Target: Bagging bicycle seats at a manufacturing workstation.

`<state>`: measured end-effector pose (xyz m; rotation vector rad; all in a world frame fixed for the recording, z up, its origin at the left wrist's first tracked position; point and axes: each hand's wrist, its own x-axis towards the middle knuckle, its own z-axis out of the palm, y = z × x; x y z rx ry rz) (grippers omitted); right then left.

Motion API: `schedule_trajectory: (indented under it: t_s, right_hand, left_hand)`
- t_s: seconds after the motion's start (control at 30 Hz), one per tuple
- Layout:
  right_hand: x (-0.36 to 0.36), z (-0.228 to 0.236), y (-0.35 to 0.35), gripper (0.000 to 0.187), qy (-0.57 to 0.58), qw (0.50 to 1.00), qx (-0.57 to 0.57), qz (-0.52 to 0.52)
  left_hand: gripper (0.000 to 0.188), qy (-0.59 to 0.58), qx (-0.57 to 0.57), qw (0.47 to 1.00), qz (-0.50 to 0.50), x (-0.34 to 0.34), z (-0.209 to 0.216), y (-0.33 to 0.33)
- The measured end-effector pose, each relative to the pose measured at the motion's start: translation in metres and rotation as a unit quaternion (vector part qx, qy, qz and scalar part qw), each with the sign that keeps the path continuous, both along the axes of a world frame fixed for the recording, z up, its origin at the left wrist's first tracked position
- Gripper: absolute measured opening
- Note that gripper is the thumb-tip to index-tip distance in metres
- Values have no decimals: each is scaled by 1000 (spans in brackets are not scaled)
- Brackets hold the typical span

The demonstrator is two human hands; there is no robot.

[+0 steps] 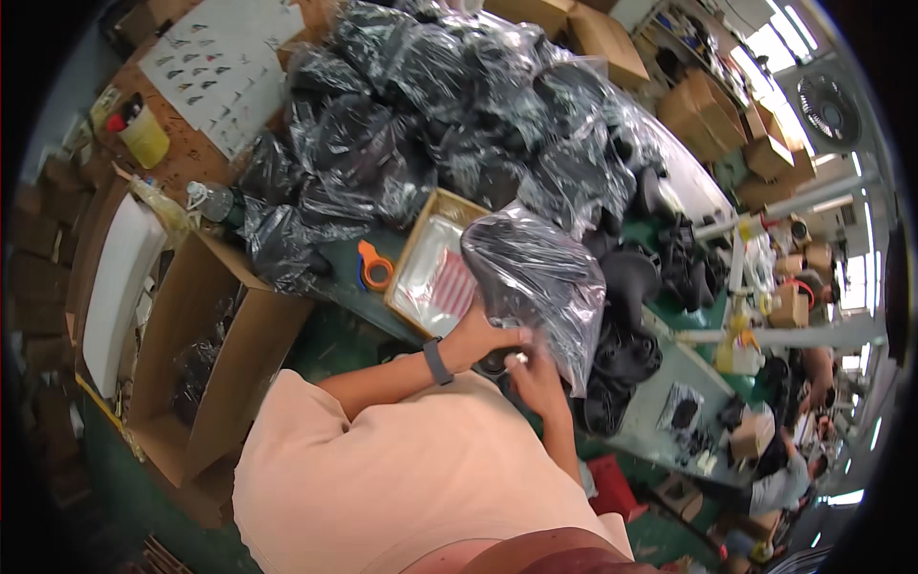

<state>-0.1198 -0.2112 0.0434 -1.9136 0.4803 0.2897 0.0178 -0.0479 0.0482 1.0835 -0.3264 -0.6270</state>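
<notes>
A clear plastic bag [540, 273] with a black item in it, shaped like a bicycle saddle, is held up before my body. My left hand [475, 337] grips its lower left side, with the thumb in front and the other fingers mostly hidden. Close beside it, my right hand [537, 375] is closed at the bag's lower edge, its fingers slightly blurred. Behind the bag stands an open carton [406, 273] holding clear plastic bags and something with red stripes. Unbagged black saddles [626, 282] lie to the right of the held one.
A large heap of bagged black items [430, 105] covers the far part of the table. An orange tape dispenser [376, 270] lies left of the small carton. A tall open cardboard box [182, 364] stands at my left. Other people [784, 483] are at the far right.
</notes>
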Motion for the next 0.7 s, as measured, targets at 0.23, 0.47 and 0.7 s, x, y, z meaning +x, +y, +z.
schedule_trajectory:
  t_s: [0.23, 0.47, 0.7]
  right_hand:
    - [12, 50, -22, 90, -23, 996, -16, 88]
    - [6, 29, -77, 91, 47, 998, -30, 24]
    - [-11, -42, -159, 83, 48, 993, -83, -65]
  left_hand:
    - [88, 77, -92, 989, 91, 197, 42, -15]
    - [56, 37, -191, 958, 210, 560, 40, -93]
    - [46, 4, 508, 713, 482, 761, -2, 37]
